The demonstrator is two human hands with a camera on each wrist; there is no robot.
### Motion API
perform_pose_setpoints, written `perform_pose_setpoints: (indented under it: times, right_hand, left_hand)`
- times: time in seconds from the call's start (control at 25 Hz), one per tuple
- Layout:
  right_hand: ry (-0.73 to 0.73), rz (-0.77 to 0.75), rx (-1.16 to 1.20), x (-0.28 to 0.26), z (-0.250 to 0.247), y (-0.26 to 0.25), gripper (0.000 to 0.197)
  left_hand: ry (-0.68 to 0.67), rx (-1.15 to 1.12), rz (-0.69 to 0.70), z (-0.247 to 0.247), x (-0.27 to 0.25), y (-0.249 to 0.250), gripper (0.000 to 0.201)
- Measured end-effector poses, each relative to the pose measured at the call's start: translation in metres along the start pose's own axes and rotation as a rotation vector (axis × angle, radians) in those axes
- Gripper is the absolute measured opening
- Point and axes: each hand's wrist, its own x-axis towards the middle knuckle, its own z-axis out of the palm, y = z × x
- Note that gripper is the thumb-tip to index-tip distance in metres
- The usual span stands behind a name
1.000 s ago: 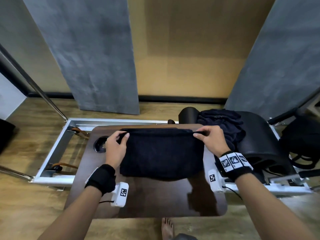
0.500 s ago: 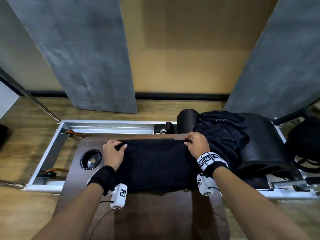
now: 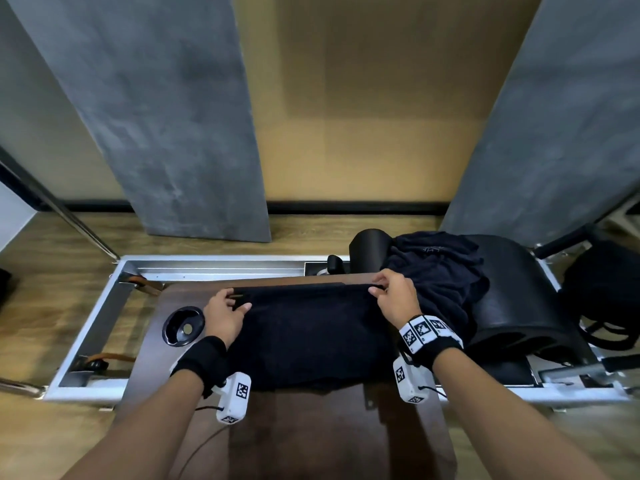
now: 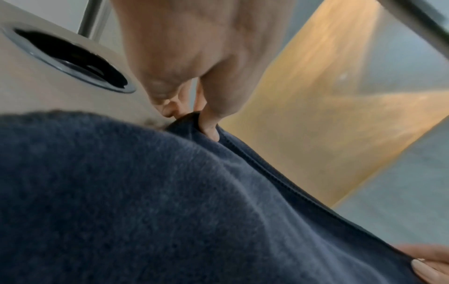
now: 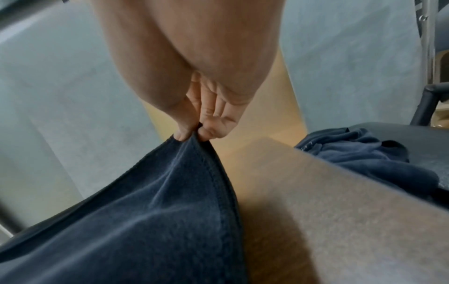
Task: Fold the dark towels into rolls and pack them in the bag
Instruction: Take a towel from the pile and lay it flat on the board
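Note:
A dark navy towel lies spread on the brown wooden table, its near edge hanging in soft folds. My left hand pinches the towel's far left corner between thumb and fingers. My right hand pinches the far right corner of the towel, lifting it slightly off the table. A heap of more dark towels rests on the black padded barrel to the right. A black bag sits at the far right.
A round black cup holder is set into the table's left side. A silver metal frame surrounds the table on the wooden floor. Grey panels and a tan wall stand behind.
Both hands have stayed on the towel's far corners while the view shifted closer. The far edge has been drawn taut and straight between them.

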Motion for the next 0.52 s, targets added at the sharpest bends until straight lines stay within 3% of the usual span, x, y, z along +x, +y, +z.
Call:
perform_pose_setpoints:
  times: [0.12, 0.24, 0.36, 0.52]
  right_hand:
    - [0.02, -0.045, 0.039, -0.02, -0.021, -0.006, 0.023]
    - [0.104, -0.109, 0.116, -0.043, -0.042, -0.015, 0.007]
    - [0.17, -0.132, 0.212, -0.074, -0.059, -0.027, 0.012]
    - [0.217, -0.227, 0.162, -0.116, -0.074, -0.039, 0.019]
  left_hand:
    - [0.009, -0.053, 0.099, -0.023, -0.01, 0.003, 0.044]
    - [-0.002, -0.246, 0.255, -0.053, -0.027, 0.01, 0.026]
    - [0.039, -0.419, 0.345, -0.081, -0.053, 0.018, 0.027]
    - [0.077, -0.475, 0.389, -0.113, -0.086, 0.023, 0.033]
